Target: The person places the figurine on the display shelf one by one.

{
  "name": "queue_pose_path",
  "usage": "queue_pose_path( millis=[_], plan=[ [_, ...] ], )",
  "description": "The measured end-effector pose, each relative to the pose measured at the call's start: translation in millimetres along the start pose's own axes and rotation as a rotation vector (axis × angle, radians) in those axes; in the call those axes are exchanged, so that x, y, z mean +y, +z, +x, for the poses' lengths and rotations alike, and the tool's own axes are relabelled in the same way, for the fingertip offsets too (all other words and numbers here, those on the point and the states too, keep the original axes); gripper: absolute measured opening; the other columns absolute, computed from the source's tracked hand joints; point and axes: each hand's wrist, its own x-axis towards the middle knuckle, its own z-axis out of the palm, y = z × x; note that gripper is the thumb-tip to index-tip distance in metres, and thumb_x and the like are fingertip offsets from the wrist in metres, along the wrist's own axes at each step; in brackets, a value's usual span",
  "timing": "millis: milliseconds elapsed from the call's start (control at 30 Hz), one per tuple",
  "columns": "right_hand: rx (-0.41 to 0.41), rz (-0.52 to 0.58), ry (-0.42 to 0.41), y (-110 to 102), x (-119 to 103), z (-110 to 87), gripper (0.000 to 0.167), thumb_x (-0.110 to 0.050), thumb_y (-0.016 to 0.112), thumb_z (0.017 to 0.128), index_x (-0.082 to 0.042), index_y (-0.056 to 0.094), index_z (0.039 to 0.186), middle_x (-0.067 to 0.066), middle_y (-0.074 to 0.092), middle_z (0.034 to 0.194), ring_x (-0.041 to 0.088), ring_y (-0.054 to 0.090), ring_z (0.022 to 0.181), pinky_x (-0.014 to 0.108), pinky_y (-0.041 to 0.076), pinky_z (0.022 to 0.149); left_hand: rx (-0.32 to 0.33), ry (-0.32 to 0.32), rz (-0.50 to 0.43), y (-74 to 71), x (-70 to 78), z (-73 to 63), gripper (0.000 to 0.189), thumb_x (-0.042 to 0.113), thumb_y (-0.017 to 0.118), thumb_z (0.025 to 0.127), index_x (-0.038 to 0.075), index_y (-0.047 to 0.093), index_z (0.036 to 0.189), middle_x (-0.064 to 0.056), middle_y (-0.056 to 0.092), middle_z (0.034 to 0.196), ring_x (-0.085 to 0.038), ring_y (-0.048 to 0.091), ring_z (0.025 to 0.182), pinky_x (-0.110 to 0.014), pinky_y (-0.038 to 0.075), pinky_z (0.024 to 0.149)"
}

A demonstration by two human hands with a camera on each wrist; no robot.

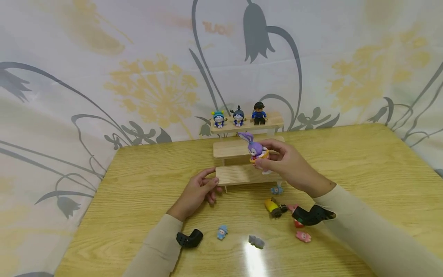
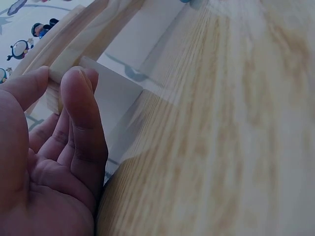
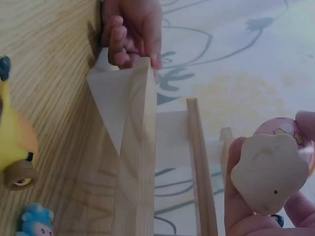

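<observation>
My right hand grips a purple rabbit figurine with long ears, seated in a pink cup-like base, in front of the shelf's middle step. The pale scalloped underside of that figurine faces the right wrist camera. My left hand pinches the left end of the lowest step of a three-step wooden shelf; thumb and fingertips meet at its corner in the left wrist view. On the top step stand two figurines with blue hats and a black-haired figure in blue.
Loose on the wooden table lie a small blue figure, a grey figure, a pink figure and a yellow toy. Another blue figure sits by the shelf's right leg. A patterned cloth hangs behind.
</observation>
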Motion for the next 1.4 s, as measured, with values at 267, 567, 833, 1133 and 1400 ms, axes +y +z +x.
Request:
queue_pose_path(
  millis=[267,567,833,1133,1400],
  plan=[
    [0.038,-0.067,-0.043,5.1,-2.7,20.5,0.047,-0.016,0.069,0.096,-0.007,0.054,0.139,0.007,0.060,0.119,0.012,0.067,0.095,0.026,0.059,0.078,0.011,-0.003,-0.010,-0.1,0.6,-0.7,0.059,0.031,0.056,0.104,0.011,0.034,0.155,0.001,0.072,0.090,-0.011,0.061,0.063,-0.025,0.056,0.060],
    [0.049,-0.212,-0.089,6.8,-0.5,38.3,0.051,-0.024,0.075,0.092,-0.011,0.056,0.138,0.008,0.061,0.123,0.017,0.066,0.099,0.027,0.059,0.080,0.017,0.003,0.001,-0.1,1.7,-0.4,0.057,0.030,0.056,0.104,0.012,0.037,0.154,-0.002,0.073,0.090,-0.011,0.061,0.063,-0.025,0.056,0.059],
    [0.025,-0.182,-0.133,13.4,0.7,50.1,0.051,-0.013,0.075,0.091,-0.005,0.054,0.137,0.014,0.059,0.129,0.012,0.066,0.105,0.024,0.059,0.084,0.008,0.012,-0.007,0.3,0.0,1.3,0.055,0.029,0.055,0.105,0.012,0.037,0.154,0.002,0.072,0.088,-0.010,0.061,0.062,-0.024,0.056,0.058],
    [0.003,-0.183,-0.146,18.2,1.5,62.3,0.053,-0.014,0.077,0.090,-0.006,0.054,0.136,0.012,0.058,0.131,0.023,0.065,0.115,0.024,0.058,0.087,0.011,0.010,-0.011,-0.4,-1.2,2.6,0.055,0.030,0.056,0.104,0.013,0.038,0.154,0.003,0.072,0.088,-0.010,0.061,0.062,-0.024,0.056,0.058],
    [-0.015,-0.219,-0.160,17.6,4.0,65.7,0.059,-0.011,0.073,0.092,-0.005,0.047,0.145,0.015,0.056,0.137,0.031,0.061,0.123,0.023,0.057,0.089,0.012,-0.008,-0.009,0.2,0.4,1.5,0.057,0.033,0.056,0.104,0.013,0.036,0.154,0.001,0.072,0.089,-0.011,0.062,0.063,-0.025,0.056,0.059]
  ],
)
